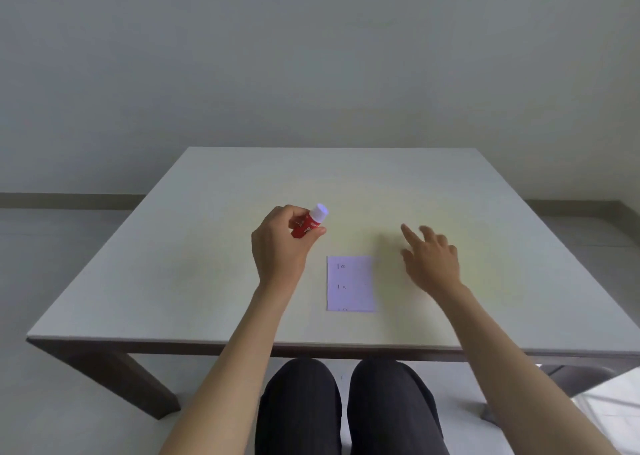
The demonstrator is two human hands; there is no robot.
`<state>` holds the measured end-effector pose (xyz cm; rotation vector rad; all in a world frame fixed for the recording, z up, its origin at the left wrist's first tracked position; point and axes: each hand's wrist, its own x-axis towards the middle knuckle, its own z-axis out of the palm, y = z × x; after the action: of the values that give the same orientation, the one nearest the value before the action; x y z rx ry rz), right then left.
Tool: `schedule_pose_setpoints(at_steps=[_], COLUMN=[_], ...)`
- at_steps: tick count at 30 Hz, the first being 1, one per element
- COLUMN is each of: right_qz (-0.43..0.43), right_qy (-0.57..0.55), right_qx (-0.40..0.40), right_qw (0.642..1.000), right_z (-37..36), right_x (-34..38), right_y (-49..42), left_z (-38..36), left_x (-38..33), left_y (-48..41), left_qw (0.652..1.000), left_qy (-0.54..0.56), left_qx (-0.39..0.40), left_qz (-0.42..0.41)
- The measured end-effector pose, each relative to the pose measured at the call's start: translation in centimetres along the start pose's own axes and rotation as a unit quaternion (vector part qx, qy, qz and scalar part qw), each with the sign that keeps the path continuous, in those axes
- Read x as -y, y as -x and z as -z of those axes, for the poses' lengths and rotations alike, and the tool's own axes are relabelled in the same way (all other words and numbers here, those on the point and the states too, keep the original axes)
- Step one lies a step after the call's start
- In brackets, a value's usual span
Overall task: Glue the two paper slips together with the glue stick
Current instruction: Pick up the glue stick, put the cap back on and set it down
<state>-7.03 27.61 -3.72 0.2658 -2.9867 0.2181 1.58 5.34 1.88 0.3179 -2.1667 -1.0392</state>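
My left hand (281,243) is closed around a red glue stick (309,223), held tilted above the table with its white end pointing up and to the right. A white paper slip (350,283) with small printed marks lies flat on the table, just below and right of that hand. I see only this one sheet; whether a second slip lies under it I cannot tell. My right hand (431,255) hovers to the right of the slip, fingers spread and slightly blurred, holding nothing.
The pale table (173,281) has a dark frame and its front edge runs close to my knees (346,402). A plain wall stands behind the table, and grey floor shows on both sides.
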Motion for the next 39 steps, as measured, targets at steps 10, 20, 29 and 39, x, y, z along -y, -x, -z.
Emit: schedule_pose_setpoints(at_steps=[10,20,29,39], right_qz=[-0.006,0.074,0.151,0.203], right_qy=[-0.662,-0.600,-0.348,-0.284], right_qx=[0.007,0.016,-0.004,-0.029], right_qw=[0.749,0.796,0.925,0.937], right_z=[5.3,7.2,6.7,5.8], right_x=[2.9,6.7,6.9,6.7], right_y=[1.8,3.3,3.9,3.9], left_z=[-1.3,-1.2,-1.4,-1.2], left_x=[-1.0,-2.0,-1.1,-1.0], left_y=[0.9,1.5,2.6,2.4], left_qw=[0.994,0.985,0.972,0.966], left_qy=[-0.066,-0.102,-0.163,-0.192], left_qx=[0.014,0.038,0.083,0.069], left_qz=[-0.091,-0.130,-0.144,-0.159])
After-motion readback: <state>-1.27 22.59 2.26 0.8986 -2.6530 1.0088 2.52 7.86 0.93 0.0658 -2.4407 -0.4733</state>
